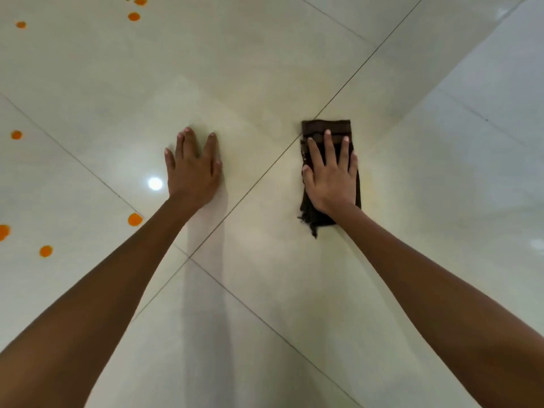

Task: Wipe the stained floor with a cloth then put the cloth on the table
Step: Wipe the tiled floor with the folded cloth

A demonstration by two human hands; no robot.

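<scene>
A folded dark brown cloth [326, 129] lies flat on the glossy cream tile floor [265, 69], right of centre. My right hand [331, 175] presses on it with straight, spread fingers; the cloth's frayed end shows below my wrist. My left hand [192, 169] rests palm down on the bare tile to the left, fingers straight, holding nothing. Orange stains dot the floor on the left: one drop [135, 219] beside my left forearm, another [46, 251] lower, and several more [134, 16] toward the top left. A faint yellowish smear surrounds the cloth.
Dark grout lines [265, 172] cross the floor diagonally and meet between my forearms. A ceiling light reflects as a bright spot [155, 183] beside my left hand. No table is in view.
</scene>
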